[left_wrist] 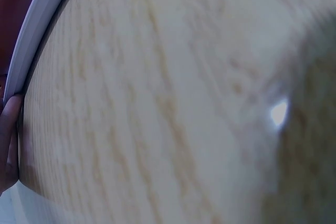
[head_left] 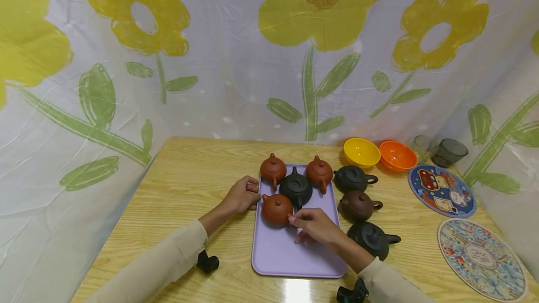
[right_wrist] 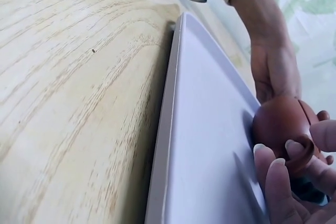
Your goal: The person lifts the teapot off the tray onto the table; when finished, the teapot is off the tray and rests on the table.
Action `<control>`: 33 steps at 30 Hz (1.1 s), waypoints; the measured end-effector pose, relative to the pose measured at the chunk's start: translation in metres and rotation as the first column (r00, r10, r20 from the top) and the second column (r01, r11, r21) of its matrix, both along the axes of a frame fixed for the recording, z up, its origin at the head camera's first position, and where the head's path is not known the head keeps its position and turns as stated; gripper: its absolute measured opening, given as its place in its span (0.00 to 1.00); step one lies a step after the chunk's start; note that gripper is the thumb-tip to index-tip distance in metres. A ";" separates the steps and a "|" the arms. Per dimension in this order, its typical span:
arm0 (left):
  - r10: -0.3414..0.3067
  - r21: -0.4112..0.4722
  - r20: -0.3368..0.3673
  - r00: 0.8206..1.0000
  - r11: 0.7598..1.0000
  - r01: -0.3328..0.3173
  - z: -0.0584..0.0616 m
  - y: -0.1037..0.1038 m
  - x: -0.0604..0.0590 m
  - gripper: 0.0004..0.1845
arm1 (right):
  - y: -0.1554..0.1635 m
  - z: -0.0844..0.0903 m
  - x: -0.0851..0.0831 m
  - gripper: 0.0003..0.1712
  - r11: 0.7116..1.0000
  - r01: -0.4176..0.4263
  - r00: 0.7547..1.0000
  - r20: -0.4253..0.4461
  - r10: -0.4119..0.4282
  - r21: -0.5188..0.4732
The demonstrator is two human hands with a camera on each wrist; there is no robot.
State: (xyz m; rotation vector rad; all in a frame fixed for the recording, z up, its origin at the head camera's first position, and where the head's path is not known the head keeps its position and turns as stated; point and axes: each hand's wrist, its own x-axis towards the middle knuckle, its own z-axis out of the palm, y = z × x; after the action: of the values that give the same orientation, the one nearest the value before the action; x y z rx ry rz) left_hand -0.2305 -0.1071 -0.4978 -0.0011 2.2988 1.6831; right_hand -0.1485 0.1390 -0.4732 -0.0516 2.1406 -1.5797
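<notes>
A reddish-brown teapot (head_left: pixel 277 210) sits on the left side of a lilac tray (head_left: pixel 294 261), its spout to the left. My right hand (head_left: pixel 316 226) pinches its looped handle (right_wrist: pixel 302 153); one finger shows inside the loop in the right wrist view. At the tray's left edge, my left hand (head_left: pixel 243 195) grips the rim beside this teapot. The left wrist view catches a fingertip (left_wrist: pixel 11 109) against the rim. Behind stand a black teapot (head_left: pixel 296 190) and two more reddish-brown teapots, one at back left (head_left: pixel 273 170) and one at back right (head_left: pixel 318 172).
Right of the tray stand a black teapot (head_left: pixel 351 179), a dark brown teapot (head_left: pixel 357 205) and a larger black teapot (head_left: pixel 368 240). Beyond are a yellow bowl (head_left: pixel 362 152), an orange bowl (head_left: pixel 398 155), a dark glass (head_left: pixel 449 152) and two round mats, one blue (head_left: pixel 442 191), one patterned (head_left: pixel 482 258).
</notes>
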 end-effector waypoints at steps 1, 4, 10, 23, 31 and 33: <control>0.001 -0.001 0.000 1.000 1.000 -0.001 0.000 0.000 0.000 0.24 | -0.001 -0.001 0.000 0.21 1.000 0.006 1.000 0.001 -0.006 -0.002; 0.005 0.001 0.000 1.000 1.000 -0.005 0.001 0.001 0.001 0.24 | -0.004 -0.002 -0.001 0.22 1.000 0.021 1.000 -0.003 -0.021 -0.007; 0.009 0.008 0.003 1.000 1.000 -0.009 0.002 0.002 0.001 0.24 | -0.008 0.000 -0.001 0.22 0.999 0.030 0.999 -0.022 -0.030 -0.017; -0.003 -0.006 0.001 1.000 1.000 0.003 0.002 0.000 0.001 0.24 | -0.004 0.002 -0.002 0.20 0.999 0.017 0.999 -0.033 -0.018 -0.035; 0.001 -0.006 0.003 1.000 1.000 -0.001 0.004 0.001 0.002 0.24 | 0.005 0.014 -0.002 0.21 1.000 -0.006 0.998 -0.059 0.005 -0.025; 0.002 -0.010 0.003 1.000 1.000 -0.002 0.004 0.001 0.002 0.24 | 0.009 0.018 -0.001 0.21 1.000 -0.018 0.998 -0.061 0.017 -0.019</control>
State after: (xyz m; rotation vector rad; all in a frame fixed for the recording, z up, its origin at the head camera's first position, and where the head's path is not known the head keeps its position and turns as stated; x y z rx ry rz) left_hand -0.2288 -0.1057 -0.4935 -0.0074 2.3054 1.6719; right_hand -0.1497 0.1478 -0.4552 -0.1262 2.1651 -1.6086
